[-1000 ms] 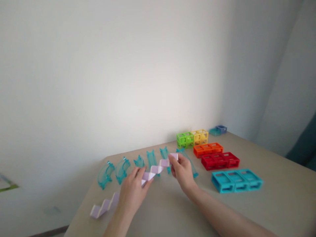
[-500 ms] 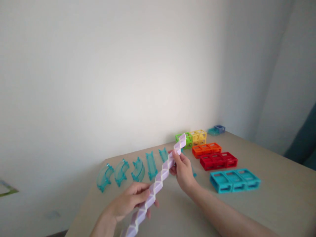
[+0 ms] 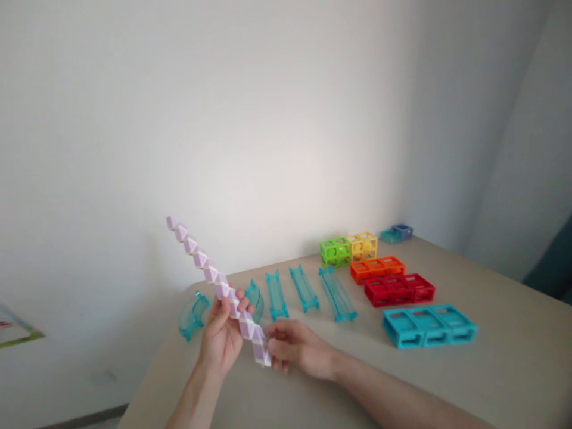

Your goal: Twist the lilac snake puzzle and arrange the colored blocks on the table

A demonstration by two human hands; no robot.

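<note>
A long lilac and white twisty snake toy [image 3: 202, 266] is lifted off the beige table [image 3: 491, 369], slanting up to the left. My left hand [image 3: 221, 336] is closed around its lower middle. My right hand [image 3: 295, 348] pinches its bottom end near the table. Behind my hands lie clear teal track pieces: curved ones [image 3: 193, 313] to the left, straight ones [image 3: 304, 288] to the right.
To the right stand rows of open frame blocks: teal [image 3: 429, 326], red [image 3: 399, 290], orange [image 3: 378, 269], green [image 3: 335, 252], yellow [image 3: 364, 245]. Small blue pieces [image 3: 396, 233] sit in the far corner by the white wall. The table's left edge drops off close to my left arm.
The snake toy went from lying zigzag on the table to being lifted, straightened and swung over, so its free end now points up left. My right hand moved from its far end to its near end.
</note>
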